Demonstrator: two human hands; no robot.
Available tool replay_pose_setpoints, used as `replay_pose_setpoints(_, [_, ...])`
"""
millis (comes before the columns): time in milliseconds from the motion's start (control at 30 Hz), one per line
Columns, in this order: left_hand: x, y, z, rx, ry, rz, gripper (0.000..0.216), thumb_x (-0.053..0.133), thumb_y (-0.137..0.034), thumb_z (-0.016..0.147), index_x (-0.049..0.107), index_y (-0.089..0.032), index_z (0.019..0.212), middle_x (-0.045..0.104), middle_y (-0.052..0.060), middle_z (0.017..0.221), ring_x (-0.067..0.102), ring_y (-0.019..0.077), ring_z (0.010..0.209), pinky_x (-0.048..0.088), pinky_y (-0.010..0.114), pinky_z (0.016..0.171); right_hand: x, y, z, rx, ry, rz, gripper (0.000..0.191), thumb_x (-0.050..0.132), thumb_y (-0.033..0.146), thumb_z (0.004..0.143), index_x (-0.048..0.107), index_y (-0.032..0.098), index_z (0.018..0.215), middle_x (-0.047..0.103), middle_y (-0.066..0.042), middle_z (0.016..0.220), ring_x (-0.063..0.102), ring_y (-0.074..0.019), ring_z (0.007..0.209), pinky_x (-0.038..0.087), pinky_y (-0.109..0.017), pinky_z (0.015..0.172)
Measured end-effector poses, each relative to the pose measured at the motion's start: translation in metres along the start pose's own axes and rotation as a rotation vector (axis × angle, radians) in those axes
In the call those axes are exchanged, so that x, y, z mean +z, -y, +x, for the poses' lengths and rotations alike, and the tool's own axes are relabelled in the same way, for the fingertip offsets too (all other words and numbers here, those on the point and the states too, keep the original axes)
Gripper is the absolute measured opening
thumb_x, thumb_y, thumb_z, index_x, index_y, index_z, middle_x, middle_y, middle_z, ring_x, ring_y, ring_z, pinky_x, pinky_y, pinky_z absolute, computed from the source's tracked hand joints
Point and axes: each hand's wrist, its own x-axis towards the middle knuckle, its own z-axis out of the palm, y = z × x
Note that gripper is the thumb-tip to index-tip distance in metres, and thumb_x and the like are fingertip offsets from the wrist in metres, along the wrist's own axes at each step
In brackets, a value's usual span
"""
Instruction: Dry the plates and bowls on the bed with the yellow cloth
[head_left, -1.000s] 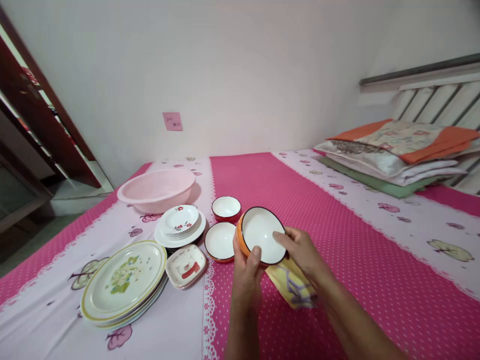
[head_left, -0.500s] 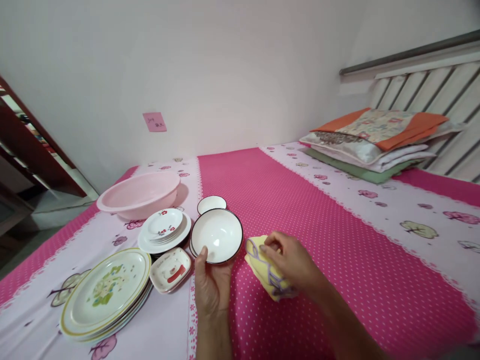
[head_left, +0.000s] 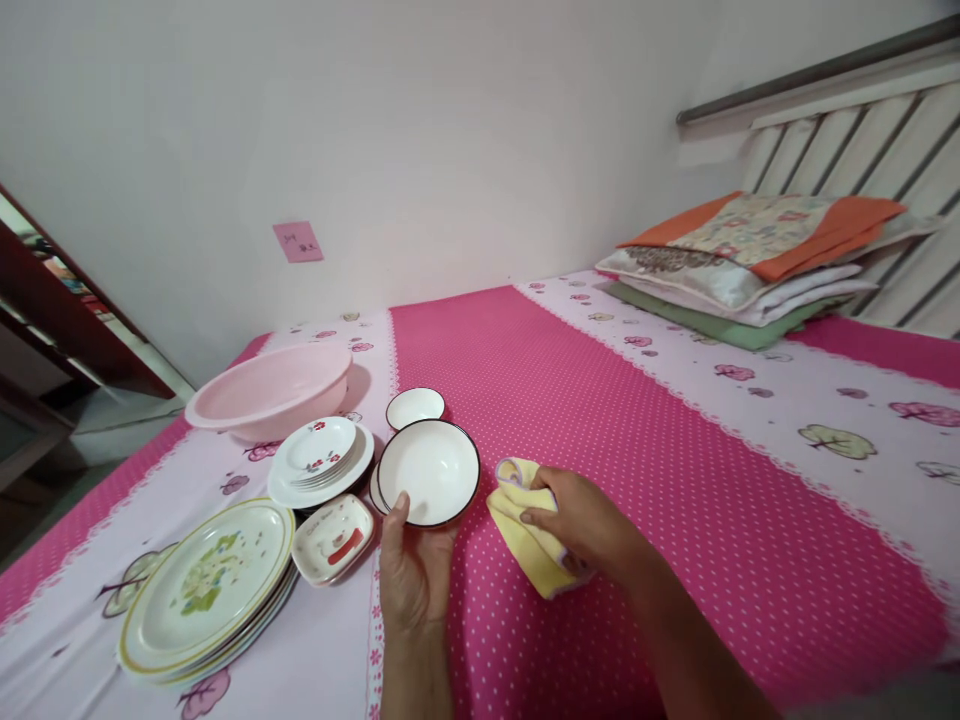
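On wall (head_left: 480, 140), pink note (head_left: 298, 243), handwriting (head_left: 307, 247) unclear; left hand (head_left: 417, 572) grips bowl (head_left: 431, 468), right hand (head_left: 583, 518) yellow cloth (head_left: 534, 545).

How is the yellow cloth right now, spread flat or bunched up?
Bunched up: the yellow cloth is gathered in the right hand, with overlapping folds and one edge curled.

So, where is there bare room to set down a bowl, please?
The pink stripe is bare beyond the yellow cloth, between the rear bowl and fabric pile. Crowded on the left: pink basin, white plates, square dish, yellow-rimmed plates.
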Motion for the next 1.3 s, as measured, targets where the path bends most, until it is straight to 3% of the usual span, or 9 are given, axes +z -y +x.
replay_pose_setpoints(167, [0.0,0.0,-0.002,-0.013,-0.017,0.021,0.044,0.061,-0.023,0.098,0.067,-0.024,0.142,0.077,0.012,0.132,0.063,0.0343,0.136,0.049,0.061,0.115,-0.002,-0.009,0.004,-0.015,-0.008,-0.007,0.021,0.065,0.032,0.095,0.073,0.017,0.107,0.079,-0.012,0.109,0.071,-0.0259,0.095,0.042,-0.031,0.074])
replay_pose_setpoints(367, [-0.006,0.001,0.001,-0.004,0.01,0.045,0.045,0.063,-0.023,0.097,0.067,-0.025,0.141,0.074,0.012,0.137,0.058,0.0354,0.141,0.047,0.063,0.116,-0.004,-0.016,0.003,-0.031,0.016,-0.069,0.03,0.071,0.009,0.077,0.075,0.018,0.105,0.079,-0.01,0.108,0.072,-0.025,0.094,0.041,-0.029,0.073])
replay_pose_setpoints(467, [-0.007,0.002,0.001,0.003,0.046,0.053,0.045,0.063,-0.022,0.096,0.068,-0.025,0.14,0.074,0.012,0.139,0.057,0.0356,0.142,0.046,0.063,0.117,-0.013,-0.026,0.004,-0.014,-0.049,-0.076,0.037,0.064,0.008,0.084,0.072,0.018,0.119,0.078,-0.011,0.115,0.072,-0.0245,0.099,0.044,-0.029,0.077])
replay_pose_setpoints(633, [-0.004,0.004,0.0,-0.018,0.004,0.083,0.046,0.062,-0.024,0.097,0.066,-0.026,0.143,0.074,0.011,0.138,0.057,0.0352,0.142,0.042,0.064,0.12,-0.039,-0.052,0.005,0.179,-0.239,-0.148,0.051,0.053,0.003,0.091,0.058,0.003,0.142,0.063,-0.03,0.14,0.064,-0.0378,0.125,0.046,-0.042,0.095])
replay_pose_setpoints(733, [-0.004,0.004,-0.002,-0.022,0.007,0.079,0.047,0.061,-0.024,0.097,0.065,-0.027,0.144,0.074,0.011,0.138,0.058,0.0349,0.141,0.043,0.064,0.119,-0.045,-0.051,0.002,0.169,-0.276,-0.149,0.051,0.051,0.006,0.096,0.052,0.002,0.147,0.057,-0.031,0.147,0.055,-0.039,0.137,0.042,-0.044,0.105])
replay_pose_setpoints(900, [-0.006,0.005,0.0,-0.022,0.022,0.096,0.046,0.062,-0.023,0.096,0.066,-0.026,0.142,0.074,0.011,0.139,0.057,0.0353,0.142,0.041,0.064,0.121,-0.018,-0.02,-0.012,-0.004,-0.007,-0.028,0.03,0.072,0.031,0.092,0.07,0.018,0.119,0.078,-0.01,0.111,0.073,-0.0239,0.097,0.05,-0.029,0.078])
replay_pose_setpoints(1033, [-0.006,0.004,0.002,0.005,0.028,0.118,0.046,0.061,-0.023,0.097,0.066,-0.027,0.143,0.073,0.011,0.14,0.055,0.0357,0.144,0.039,0.066,0.121,0.026,0.006,-0.022,-0.104,0.141,-0.138,0.049,0.091,0.037,0.073,0.072,0.016,0.114,0.076,-0.013,0.111,0.072,-0.0307,0.1,0.051,-0.034,0.08])
replay_pose_setpoints(1167, [-0.003,0.004,0.001,-0.006,0.008,0.114,0.048,0.06,-0.024,0.097,0.064,-0.028,0.145,0.074,0.01,0.139,0.056,0.0356,0.144,0.038,0.067,0.121,0.051,0.012,-0.023,-0.125,0.133,-0.195,0.041,0.07,0.0,0.077,0.073,0.012,0.116,0.074,-0.018,0.119,0.069,-0.0331,0.108,0.05,-0.038,0.09])
replay_pose_setpoints(1300, [-0.002,0.003,0.001,-0.028,-0.005,0.091,0.049,0.059,-0.024,0.097,0.064,-0.028,0.146,0.075,0.01,0.137,0.059,0.0357,0.141,0.041,0.066,0.12,0.041,-0.003,-0.013,-0.075,0.049,-0.138,0.049,0.045,-0.008,0.084,0.073,0.012,0.119,0.075,-0.019,0.119,0.069,-0.0316,0.111,0.048,-0.037,0.091])
